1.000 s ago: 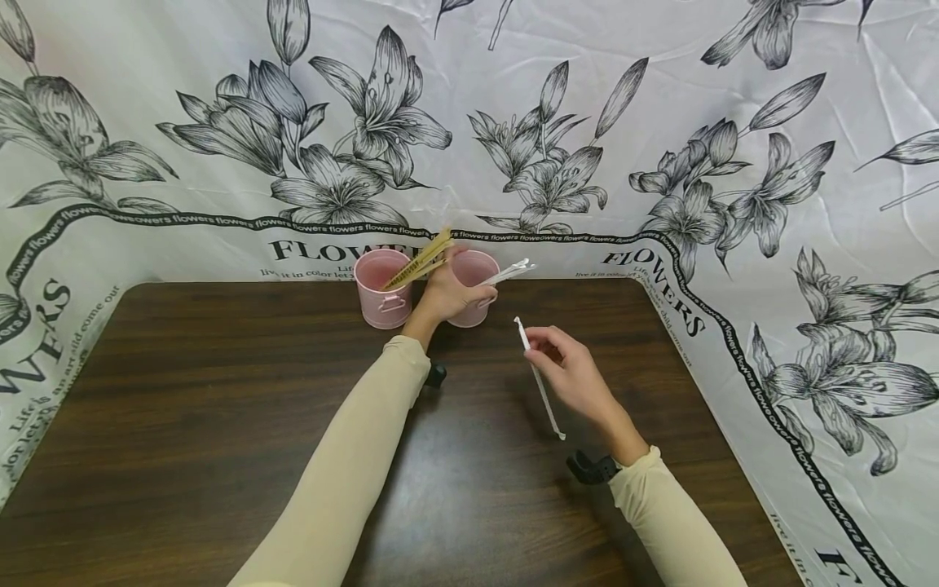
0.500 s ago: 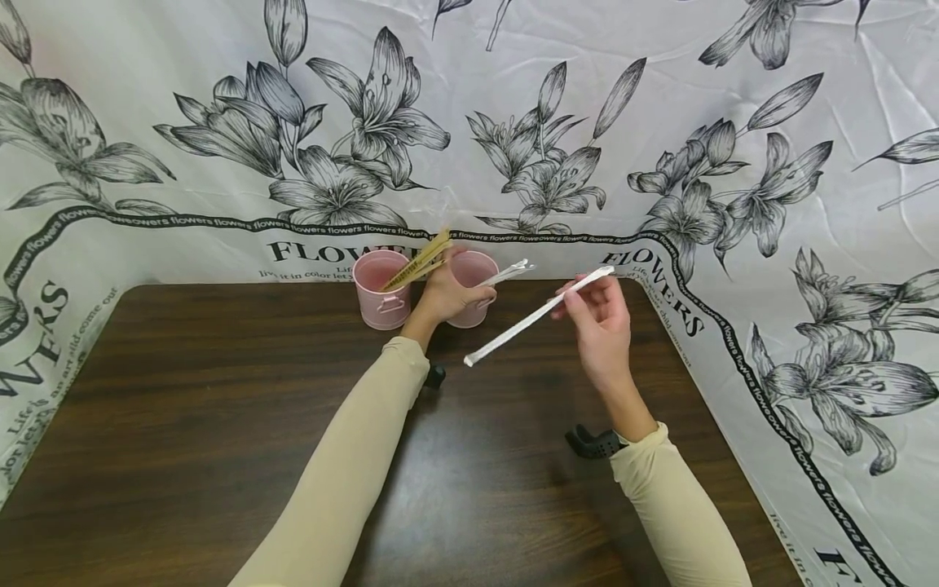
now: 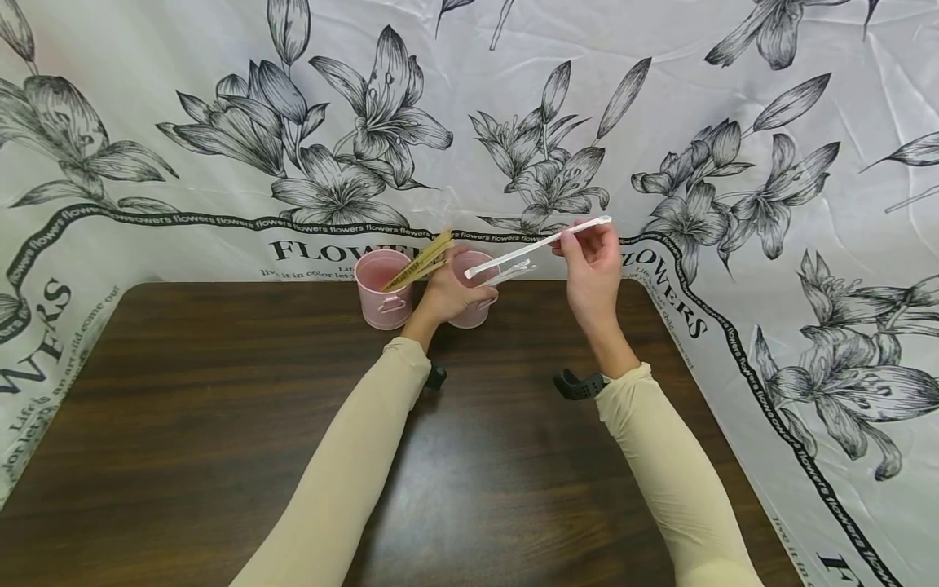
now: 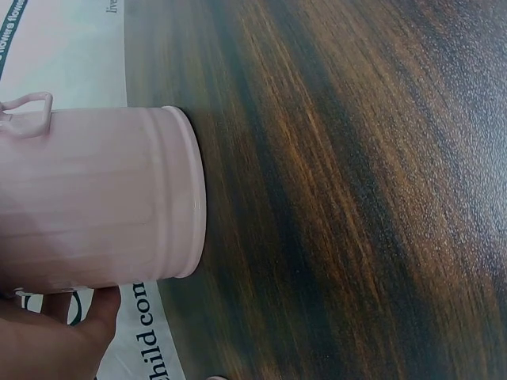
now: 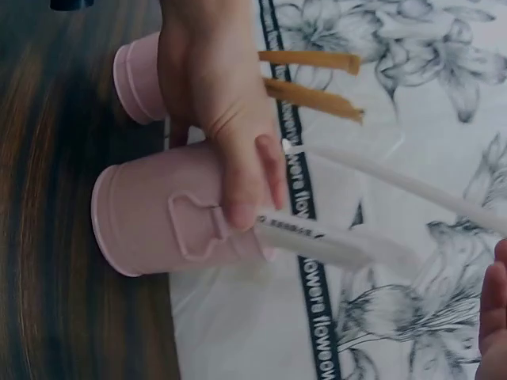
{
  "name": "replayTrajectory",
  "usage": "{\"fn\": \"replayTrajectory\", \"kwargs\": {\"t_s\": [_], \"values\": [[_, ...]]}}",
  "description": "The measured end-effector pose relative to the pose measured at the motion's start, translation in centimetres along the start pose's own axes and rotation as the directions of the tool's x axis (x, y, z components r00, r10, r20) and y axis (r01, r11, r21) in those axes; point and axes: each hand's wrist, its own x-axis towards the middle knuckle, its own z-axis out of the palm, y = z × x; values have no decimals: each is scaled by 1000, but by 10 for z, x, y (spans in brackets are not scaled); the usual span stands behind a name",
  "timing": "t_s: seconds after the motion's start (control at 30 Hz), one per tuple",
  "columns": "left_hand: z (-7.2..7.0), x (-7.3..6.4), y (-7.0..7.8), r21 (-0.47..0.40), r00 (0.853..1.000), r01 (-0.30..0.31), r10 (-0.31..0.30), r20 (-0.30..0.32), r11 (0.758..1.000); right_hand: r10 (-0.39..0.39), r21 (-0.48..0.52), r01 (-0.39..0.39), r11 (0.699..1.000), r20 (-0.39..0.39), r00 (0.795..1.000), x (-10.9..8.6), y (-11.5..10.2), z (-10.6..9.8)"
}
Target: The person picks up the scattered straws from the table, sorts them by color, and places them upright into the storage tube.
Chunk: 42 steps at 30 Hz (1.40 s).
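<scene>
My left hand [image 3: 449, 295] holds the right-hand pink bucket [image 3: 469, 316] by its side near the rim, its thumb lying across the front in the right wrist view. Several white wrapped straws [image 3: 511, 271] lean out of that bucket to the right. Between thumb and fingers, my right hand [image 3: 592, 273] pinches another white wrapped straw [image 3: 534, 248]. It slants down to the left, its lower end over the bucket's mouth; whether it touches the rim I cannot tell. In the left wrist view the bucket [image 4: 95, 198] stands upright on the table.
A second pink bucket [image 3: 383, 311] stands close on the left, yellow-brown wrapped sticks [image 3: 420, 265] leaning out of it toward my left hand. Behind both hangs a white flower-printed cloth [image 3: 242, 163]. The dark wooden table [image 3: 220, 424] spreads in front.
My right hand has risen and moved away toward the back, turning the straw from steep to a shallow slant and bringing its end over the bucket. The left hand stays in place.
</scene>
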Motion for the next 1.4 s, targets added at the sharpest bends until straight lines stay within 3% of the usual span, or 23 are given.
{"fn": "replayTrajectory", "kwargs": {"t_s": [0.23,0.5,0.7,0.83,1.03,1.2,1.4], "values": [[0,0,0,18,1000,1,-1,1,1000,133,-96,-136,986,-39,990,13,28,5],[4,-1,2,10,1000,-1,1,0,1000,273,-230,-266,936,-5,962,15,42,8],[5,-1,2,10,1000,-3,3,4,1000,305,-238,-297,925,-6,952,14,42,6],[3,0,3,17,1000,0,0,9,1000,333,-327,-311,893,13,943,13,39,3],[-1,-3,9,50,999,40,-41,22,998,327,-473,-263,841,56,943,5,36,-4],[-5,-7,12,99,996,80,-85,38,992,333,-533,-267,803,28,943,-9,36,-13],[-9,-7,15,233,999,45,-50,13,971,339,-568,-272,776,13,941,-21,35,-26]]}}
